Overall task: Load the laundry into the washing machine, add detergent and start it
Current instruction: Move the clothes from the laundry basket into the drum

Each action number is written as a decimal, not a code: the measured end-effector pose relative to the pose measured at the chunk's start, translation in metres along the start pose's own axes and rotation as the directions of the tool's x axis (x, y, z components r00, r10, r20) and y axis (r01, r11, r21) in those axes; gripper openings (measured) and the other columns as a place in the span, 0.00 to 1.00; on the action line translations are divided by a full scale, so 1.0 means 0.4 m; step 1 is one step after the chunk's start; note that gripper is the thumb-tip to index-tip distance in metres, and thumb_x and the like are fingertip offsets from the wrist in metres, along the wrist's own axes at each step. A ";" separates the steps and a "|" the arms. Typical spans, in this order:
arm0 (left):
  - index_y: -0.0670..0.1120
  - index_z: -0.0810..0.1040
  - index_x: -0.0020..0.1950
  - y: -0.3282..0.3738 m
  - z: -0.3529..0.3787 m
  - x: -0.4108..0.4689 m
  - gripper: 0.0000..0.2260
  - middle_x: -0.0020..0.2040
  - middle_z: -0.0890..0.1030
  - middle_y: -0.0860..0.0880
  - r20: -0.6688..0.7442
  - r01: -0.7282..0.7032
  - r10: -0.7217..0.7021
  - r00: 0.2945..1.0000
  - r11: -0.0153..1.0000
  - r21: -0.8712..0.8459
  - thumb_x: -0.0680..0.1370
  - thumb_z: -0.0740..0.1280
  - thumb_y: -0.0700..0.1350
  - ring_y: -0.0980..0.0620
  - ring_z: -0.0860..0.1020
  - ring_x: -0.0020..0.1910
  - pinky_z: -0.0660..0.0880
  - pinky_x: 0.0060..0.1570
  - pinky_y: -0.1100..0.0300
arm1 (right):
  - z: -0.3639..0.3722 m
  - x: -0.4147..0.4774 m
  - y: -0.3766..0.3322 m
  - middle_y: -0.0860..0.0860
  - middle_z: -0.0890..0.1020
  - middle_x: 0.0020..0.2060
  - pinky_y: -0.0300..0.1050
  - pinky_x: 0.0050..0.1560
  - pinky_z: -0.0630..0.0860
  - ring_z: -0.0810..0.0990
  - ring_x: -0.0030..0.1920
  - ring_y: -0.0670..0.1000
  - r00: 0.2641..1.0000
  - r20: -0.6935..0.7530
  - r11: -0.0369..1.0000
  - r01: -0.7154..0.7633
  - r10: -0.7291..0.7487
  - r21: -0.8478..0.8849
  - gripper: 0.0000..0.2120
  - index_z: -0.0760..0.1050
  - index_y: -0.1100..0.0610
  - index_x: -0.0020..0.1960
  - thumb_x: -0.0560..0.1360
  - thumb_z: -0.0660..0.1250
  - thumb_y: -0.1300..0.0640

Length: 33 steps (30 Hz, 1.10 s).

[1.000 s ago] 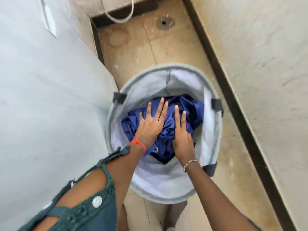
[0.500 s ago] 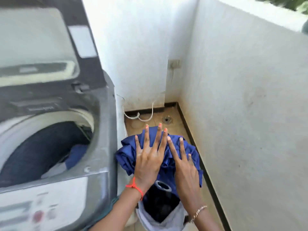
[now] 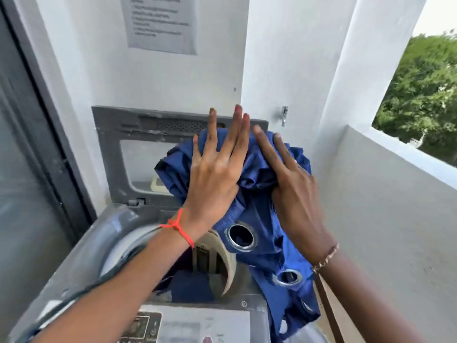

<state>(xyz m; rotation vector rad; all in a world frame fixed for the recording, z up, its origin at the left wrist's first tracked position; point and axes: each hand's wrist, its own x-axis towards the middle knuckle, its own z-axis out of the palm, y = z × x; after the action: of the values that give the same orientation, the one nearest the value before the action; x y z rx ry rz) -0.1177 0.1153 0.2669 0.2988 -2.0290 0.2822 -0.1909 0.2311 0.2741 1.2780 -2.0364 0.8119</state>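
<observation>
A bundle of blue curtain cloth with metal eyelets hangs above the open top of the grey washing machine. My left hand and my right hand press flat against the bundle from either side, fingers stretched out, and carry it between the palms. The cloth's lower end trails down over the machine's right front corner. The machine's lid stands upright at the back. Inside the drum lies more dark blue laundry. The control panel runs along the front edge.
A white wall with a printed notice rises behind the machine. A dark door frame stands on the left. A low white balcony wall closes the right side, with trees beyond. A metal hook sticks out of the wall.
Both hands lifted the blue cloth out of the laundry basket on the floor and carried it up and left, over the machine's open drum. The basket has dropped out of view.
</observation>
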 end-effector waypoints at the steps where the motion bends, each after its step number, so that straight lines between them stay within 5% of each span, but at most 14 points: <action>1: 0.42 0.54 0.74 -0.040 -0.017 0.027 0.35 0.75 0.62 0.42 -0.023 -0.001 0.001 1.000 1.000 0.020 0.66 0.48 0.31 0.33 0.58 0.73 0.71 0.58 0.34 | -0.002 0.043 -0.031 0.55 0.63 0.73 0.51 0.39 0.74 0.79 0.46 0.66 1.000 -0.023 1.000 0.022 -0.021 0.018 0.47 0.47 0.37 0.73 0.64 0.51 0.74; 5: 0.40 0.55 0.74 -0.179 -0.092 0.129 0.32 0.74 0.63 0.40 -0.127 -0.004 0.015 0.992 0.996 0.085 0.68 0.50 0.31 0.31 0.58 0.72 0.72 0.56 0.36 | -0.008 0.193 -0.142 0.52 0.65 0.72 0.50 0.45 0.71 0.75 0.57 0.64 0.983 -0.119 0.984 0.150 -0.137 0.101 0.41 0.52 0.42 0.74 0.66 0.50 0.71; 10: 0.38 0.59 0.74 -0.324 -0.184 0.235 0.36 0.74 0.64 0.43 -0.242 0.031 0.014 0.970 0.983 0.182 0.65 0.53 0.26 0.32 0.61 0.71 0.72 0.57 0.39 | 0.004 0.350 -0.255 0.53 0.76 0.62 0.52 0.41 0.64 0.71 0.43 0.61 0.939 -0.278 0.953 0.255 -0.203 0.163 0.40 0.58 0.48 0.74 0.65 0.52 0.71; 13: 0.42 0.69 0.61 -0.399 -0.219 0.290 0.29 0.58 0.78 0.39 -0.288 0.029 0.066 0.955 0.949 0.313 0.61 0.56 0.29 0.36 0.76 0.53 0.73 0.43 0.46 | 0.018 0.429 -0.309 0.60 0.80 0.48 0.43 0.36 0.54 0.61 0.39 0.55 0.898 -0.389 0.925 0.308 -0.204 0.225 0.33 0.70 0.59 0.67 0.62 0.53 0.72; 15: 0.41 0.70 0.50 -0.438 -0.242 0.313 0.18 0.47 0.77 0.36 -0.262 0.065 0.032 0.965 0.934 0.351 0.62 0.55 0.33 0.38 0.73 0.41 0.61 0.38 0.49 | 0.038 0.469 -0.333 0.61 0.80 0.46 0.47 0.38 0.56 0.64 0.41 0.55 0.893 -0.419 0.924 0.286 -0.162 0.252 0.27 0.74 0.64 0.60 0.62 0.53 0.71; 18: 0.41 0.70 0.52 -0.481 -0.221 0.300 0.19 0.50 0.78 0.37 -0.253 0.075 0.015 0.967 0.936 0.343 0.63 0.54 0.33 0.37 0.74 0.45 0.61 0.39 0.49 | 0.098 0.484 -0.341 0.58 0.81 0.44 0.42 0.36 0.58 0.64 0.37 0.51 0.892 -0.430 0.888 0.305 -0.140 0.345 0.28 0.73 0.65 0.62 0.63 0.53 0.70; 20: 0.42 0.67 0.66 -0.492 -0.160 0.249 0.30 0.64 0.75 0.41 -0.240 0.036 0.050 0.970 0.940 0.340 0.64 0.54 0.28 0.36 0.73 0.61 0.73 0.49 0.45 | 0.167 0.448 -0.327 0.47 0.79 0.37 0.36 0.33 0.60 0.61 0.33 0.46 0.926 -0.351 0.848 0.293 -0.138 0.441 0.35 0.66 0.59 0.70 0.63 0.52 0.71; 22: 0.40 0.58 0.74 -0.489 -0.078 0.152 0.33 0.74 0.64 0.43 -0.112 0.000 0.038 0.993 0.947 0.321 0.68 0.53 0.27 0.34 0.62 0.71 0.69 0.60 0.38 | 0.265 0.375 -0.283 0.41 0.76 0.37 0.32 0.33 0.62 0.66 0.29 0.42 0.978 -0.194 0.837 0.164 -0.070 0.522 0.38 0.60 0.51 0.74 0.65 0.53 0.72; 25: 0.39 0.58 0.74 -0.465 0.073 -0.052 0.26 0.74 0.64 0.43 0.043 -0.069 0.058 0.997 0.938 0.339 0.75 0.51 0.33 0.33 0.62 0.71 0.70 0.59 0.36 | 0.435 0.192 -0.207 0.48 0.77 0.62 0.37 0.44 0.74 0.80 0.48 0.48 0.998 0.062 0.793 -0.055 0.021 0.607 0.44 0.54 0.40 0.73 0.64 0.54 0.74; 26: 0.39 0.59 0.73 -0.455 0.121 -0.126 0.25 0.73 0.66 0.43 0.106 -0.088 0.055 0.993 0.939 0.333 0.76 0.51 0.34 0.33 0.64 0.70 0.71 0.57 0.36 | 0.490 0.126 -0.182 0.49 0.75 0.65 0.30 0.46 0.70 0.79 0.53 0.52 0.989 0.138 0.775 -0.130 0.055 0.618 0.46 0.52 0.37 0.72 0.64 0.55 0.75; 28: 0.40 0.60 0.73 -0.434 0.207 -0.271 0.24 0.72 0.67 0.44 0.228 -0.108 0.036 0.973 0.944 0.312 0.76 0.53 0.36 0.34 0.65 0.70 0.73 0.55 0.37 | 0.592 -0.002 -0.140 0.52 0.76 0.64 0.21 0.41 0.65 0.80 0.48 0.46 0.955 0.271 0.759 -0.268 0.125 0.594 0.50 0.49 0.30 0.69 0.65 0.55 0.76; 30: 0.40 0.58 0.74 -0.416 0.275 -0.398 0.25 0.73 0.65 0.44 0.353 -0.109 -0.004 0.936 0.948 0.299 0.76 0.55 0.38 0.36 0.63 0.71 0.73 0.55 0.37 | 0.673 -0.114 -0.107 0.55 0.77 0.62 0.25 0.40 0.65 0.76 0.44 0.38 0.913 0.376 0.760 -0.357 0.160 0.542 0.54 0.43 0.22 0.65 0.65 0.55 0.77; 33: 0.41 0.53 0.76 -0.391 0.351 -0.527 0.28 0.74 0.60 0.45 0.499 -0.068 -0.102 0.860 0.948 0.311 0.76 0.54 0.38 0.38 0.59 0.72 0.69 0.56 0.32 | 0.782 -0.231 -0.068 0.50 0.67 0.71 0.42 0.62 0.67 0.72 0.65 0.52 0.852 0.495 0.768 -0.431 0.172 0.474 0.54 0.38 0.25 0.66 0.65 0.53 0.77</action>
<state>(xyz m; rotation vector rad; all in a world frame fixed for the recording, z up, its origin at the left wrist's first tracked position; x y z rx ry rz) -0.0887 -0.0587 0.0272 0.6521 -2.5024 0.5737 -0.1831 0.0370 0.0108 1.5604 -2.5090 1.5076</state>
